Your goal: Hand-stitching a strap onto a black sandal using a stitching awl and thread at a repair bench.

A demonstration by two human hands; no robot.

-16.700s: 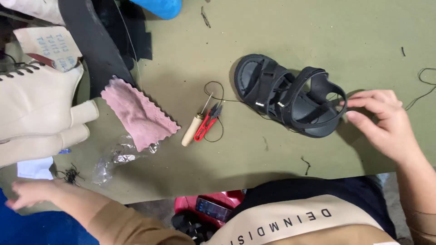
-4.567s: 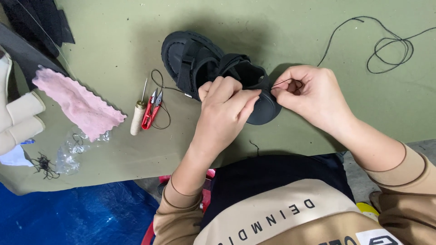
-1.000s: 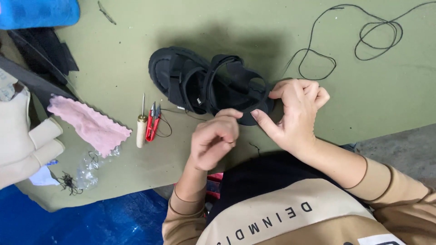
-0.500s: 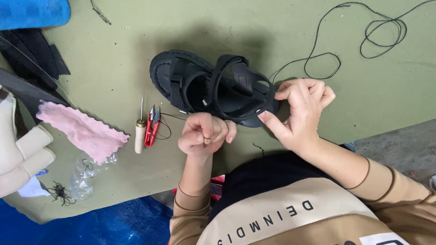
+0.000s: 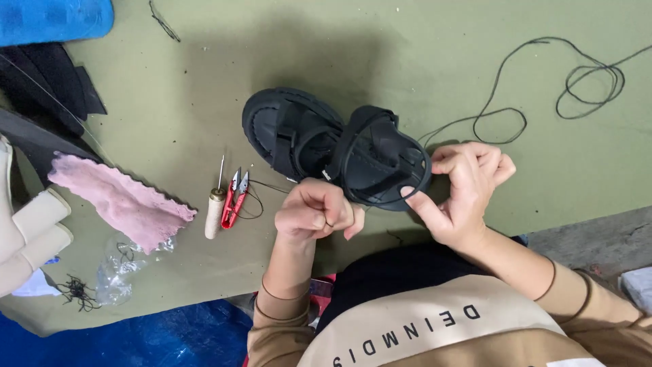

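A black strappy sandal lies on the olive-green table. My right hand grips its heel end, thumb pressed on the sole's rim. My left hand is fisted just in front of the sandal, pinching what looks like a thin dark thread or needle; the item itself is too small to tell. A long black thread trails from the sandal in loops toward the far right.
A wooden-handled awl and red thread snips lie left of my left hand. Further left are a pink cloth, a clear plastic bag, cream boots, black material and a blue object.
My left hand has drawn back from the sandal toward me and closed into a fist. My right hand keeps its hold on the heel end.
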